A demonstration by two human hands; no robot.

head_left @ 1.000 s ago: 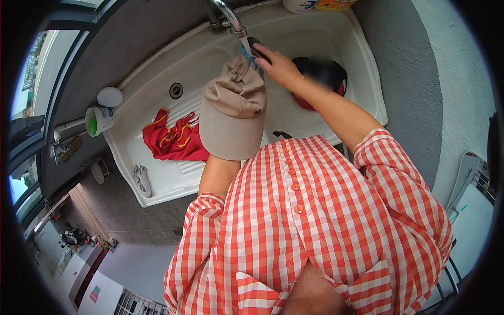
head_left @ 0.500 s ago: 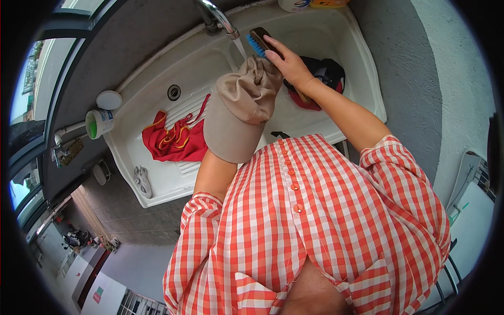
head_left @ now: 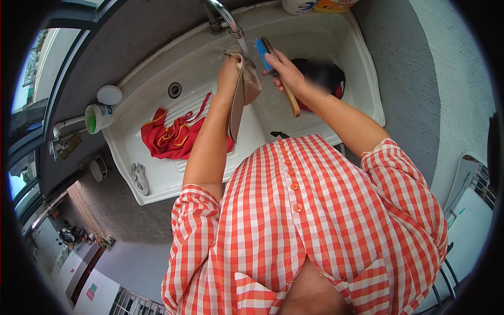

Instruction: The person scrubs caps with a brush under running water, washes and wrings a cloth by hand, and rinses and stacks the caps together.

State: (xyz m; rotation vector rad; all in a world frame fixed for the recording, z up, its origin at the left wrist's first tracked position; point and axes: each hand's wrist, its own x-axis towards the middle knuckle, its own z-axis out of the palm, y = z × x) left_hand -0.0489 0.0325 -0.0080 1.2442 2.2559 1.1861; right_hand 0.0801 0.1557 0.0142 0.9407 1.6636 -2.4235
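Water runs from the chrome faucet [head_left: 231, 22] onto a beige cap [head_left: 251, 86], which is turned on edge with its brim [head_left: 237, 110] pointing down toward me. My left hand [head_left: 229, 73] is closed on the cap's far side, part of its fingers hidden by the fabric. Just right of the stream, my right hand [head_left: 286, 72] grips a wooden scrub brush [head_left: 290, 100] with blue bristles facing left, apart from the cap. Behind that wrist, a dark cap with red edging [head_left: 317, 79] lies in the basin, partly blurred.
A red cloth with yellow trim [head_left: 170, 134] lies on the ribbed washboard of the white sink [head_left: 257, 123]. Grey brushlike objects [head_left: 139, 178] rest at the left edge. Left of the sink hangs a white tub [head_left: 98, 118]; bottles [head_left: 299, 5] stand at the back.
My left hand has come out from under the cap and moved up to the faucet, tipping the cap on edge. The brush has left the cap, turning more upright.
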